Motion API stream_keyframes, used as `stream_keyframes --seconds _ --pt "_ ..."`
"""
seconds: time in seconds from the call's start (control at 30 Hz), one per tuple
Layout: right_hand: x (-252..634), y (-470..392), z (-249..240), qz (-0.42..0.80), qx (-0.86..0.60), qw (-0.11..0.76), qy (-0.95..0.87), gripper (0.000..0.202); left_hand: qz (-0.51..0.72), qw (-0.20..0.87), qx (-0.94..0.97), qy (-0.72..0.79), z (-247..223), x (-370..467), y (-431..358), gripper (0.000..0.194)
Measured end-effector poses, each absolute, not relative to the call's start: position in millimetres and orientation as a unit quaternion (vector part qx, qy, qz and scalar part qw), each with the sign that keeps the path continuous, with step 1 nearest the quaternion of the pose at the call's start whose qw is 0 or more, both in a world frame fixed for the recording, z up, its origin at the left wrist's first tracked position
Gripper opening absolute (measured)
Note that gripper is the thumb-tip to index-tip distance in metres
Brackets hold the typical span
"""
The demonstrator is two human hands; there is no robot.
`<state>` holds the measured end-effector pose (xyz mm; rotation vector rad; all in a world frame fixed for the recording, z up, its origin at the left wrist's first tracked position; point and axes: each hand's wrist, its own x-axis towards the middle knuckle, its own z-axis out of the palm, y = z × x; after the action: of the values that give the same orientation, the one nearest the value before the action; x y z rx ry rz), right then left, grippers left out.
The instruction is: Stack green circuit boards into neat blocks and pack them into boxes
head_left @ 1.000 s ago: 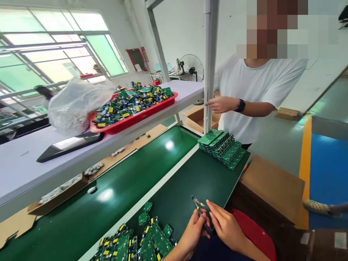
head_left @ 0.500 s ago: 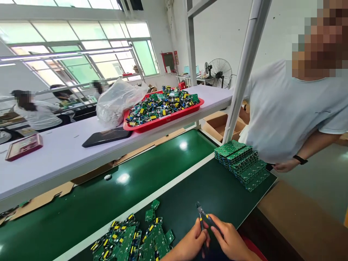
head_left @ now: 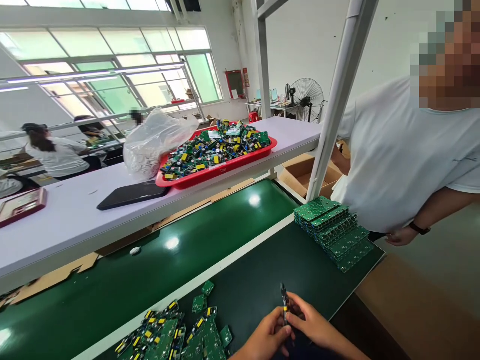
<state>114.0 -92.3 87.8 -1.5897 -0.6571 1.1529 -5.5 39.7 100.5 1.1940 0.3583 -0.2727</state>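
Note:
A pair of side cutters (head_left: 284, 294) with dark handles and yellow bands points up and away from me, turned nearly edge-on. My right hand (head_left: 310, 320) grips its handles from the right. From the left, my left hand (head_left: 268, 334) closes around the lower handles, with its thumb against them. The lower handle ends are hidden by my fingers. Left of my hands lies a pile of green circuit boards (head_left: 165, 335) with yellow and dark components. A few small single boards (head_left: 200, 303) sit beside the pile on the dark work surface (head_left: 258, 280).
Stacked circuit board panels (head_left: 332, 230) stand at the surface's right end, near a person in a white shirt (head_left: 408, 160). A green conveyor belt (head_left: 210, 225) runs beyond. The shelf above holds a red tray (head_left: 221, 175) of boards, a plastic bag (head_left: 150, 145) and a black phone-like slab (head_left: 131, 194).
The side cutters have turned from a slant, handles spread, to nearly upright with handles together. My hands have moved slightly right and closer together. The view has shifted a little.

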Motion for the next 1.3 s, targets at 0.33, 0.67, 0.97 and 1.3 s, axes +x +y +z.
stream_keyframes --seconds 0.33,0.67,0.97,1.3 --pt "100 -108 75 0.562 -0.583 0.573 -0.128 0.083 -0.137 0.848 0.459 0.228 81 4 15 0.05" --pt "101 -93 70 0.533 -0.608 0.571 -0.14 0.036 -0.099 0.87 0.387 0.288 64 -7 16 0.055" --pt "99 -86 62 0.509 -0.645 0.559 -0.111 0.029 -0.077 0.871 0.381 0.3 55 -18 27 0.057" --pt "103 -81 68 0.514 -0.652 0.553 -0.071 0.034 -0.087 0.866 0.402 0.285 55 -9 34 0.057"
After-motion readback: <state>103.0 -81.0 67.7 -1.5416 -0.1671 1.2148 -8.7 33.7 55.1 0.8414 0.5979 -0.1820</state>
